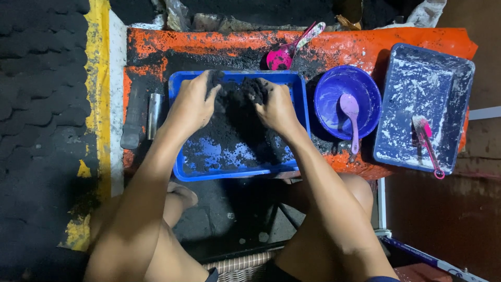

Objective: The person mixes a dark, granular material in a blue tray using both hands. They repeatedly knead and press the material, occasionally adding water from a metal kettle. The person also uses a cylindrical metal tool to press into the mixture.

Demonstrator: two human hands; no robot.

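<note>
Hands deep in black dirt

Dirt fills the far part of the blue tray (180, 167), in a black pile (237, 112). Only the head view shows it. The left hand (192, 104) sits on the left side of the pile and the right hand (275, 108) on the right side. Both hands curl around dirt, with the fingers pushed in, so they grip loose clumps.

The dirt looks soft and crumbly, and I think it is light in small scoops. It would slip through fingers, so it is best cupped from below with both hands together. The tray walls are low, so dirt could spill over the edge.

Right of the tray stands a purple bowl (326, 91) with a purple spoon (352, 117) in it. Further right lies a grey-blue tray (449, 68) with a pink brush (428, 143). Behind the blue tray lies a pink scoop (284, 55). Left of it lies a metal tube (154, 115). The near part of the tray is mostly bare, so hands have room there.
</note>
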